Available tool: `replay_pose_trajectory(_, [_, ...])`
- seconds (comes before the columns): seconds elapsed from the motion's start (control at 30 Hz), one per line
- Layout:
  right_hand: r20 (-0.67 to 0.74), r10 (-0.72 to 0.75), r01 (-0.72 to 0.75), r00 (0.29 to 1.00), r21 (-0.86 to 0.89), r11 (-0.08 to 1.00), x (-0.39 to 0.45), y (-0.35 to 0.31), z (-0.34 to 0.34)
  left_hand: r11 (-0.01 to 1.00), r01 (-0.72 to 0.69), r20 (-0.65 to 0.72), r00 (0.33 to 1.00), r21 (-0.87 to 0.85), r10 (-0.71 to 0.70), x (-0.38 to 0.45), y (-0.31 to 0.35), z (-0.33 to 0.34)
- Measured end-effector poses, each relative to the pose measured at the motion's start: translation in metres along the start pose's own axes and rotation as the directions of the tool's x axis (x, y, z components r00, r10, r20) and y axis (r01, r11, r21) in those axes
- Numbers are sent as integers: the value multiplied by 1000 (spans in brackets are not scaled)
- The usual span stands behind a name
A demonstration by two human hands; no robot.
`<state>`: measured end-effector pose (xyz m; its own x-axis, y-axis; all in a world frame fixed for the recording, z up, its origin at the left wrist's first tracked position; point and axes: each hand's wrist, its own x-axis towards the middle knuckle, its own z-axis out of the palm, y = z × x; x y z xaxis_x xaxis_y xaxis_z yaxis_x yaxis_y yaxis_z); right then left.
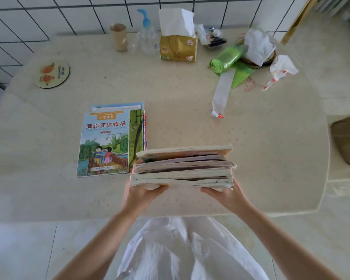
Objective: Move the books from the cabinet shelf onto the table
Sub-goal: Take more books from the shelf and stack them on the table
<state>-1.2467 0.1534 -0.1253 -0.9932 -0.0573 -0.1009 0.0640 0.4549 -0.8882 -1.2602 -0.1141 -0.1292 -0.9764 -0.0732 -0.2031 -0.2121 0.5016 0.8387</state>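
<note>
Above table [190,122], both hands — left hand [138,196], right hand [226,196] — gripping book stack [183,168]

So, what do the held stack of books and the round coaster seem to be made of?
Stack of books: paper with soft covers, matte; the page edges are yellowed, wavy and curled. Round coaster: probably wood or cork board with a printed top; its thin rim looks dark, but the material is not certain.

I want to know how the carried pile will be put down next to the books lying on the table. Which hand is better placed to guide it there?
Probably the left hand. It holds the carried stack at the end nearest the flat pile of books, while the right hand supports the far end. Both grips are under the stack.
</note>
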Motion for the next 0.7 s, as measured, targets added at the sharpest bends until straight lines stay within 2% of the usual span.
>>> replay_pose_trajectory(0.17, [28, 74, -75, 997, 33, 997, 5, 5, 2, 997, -8, -53, 999, -72, 4, 0, -1, 6])
replay_pose_trajectory(0.33, [44, 60, -61, 997, 36, 997, 10, 1, -8, 985, 51, -21, 998, -165, -55, -9, 6, 9])
replay_pose_trajectory(0.57, [107, 24, -29, 994, 53, 998, 13, -32, -40, 933, 121, -6, 991, -339, -130, -12, 46, 6])
replay_pose_trajectory(0.7, [108, 53, -63, 993, 89, 994, 20, -57, -49, 891, 138, -19, 987, -433, -162, -6, 76, -3])
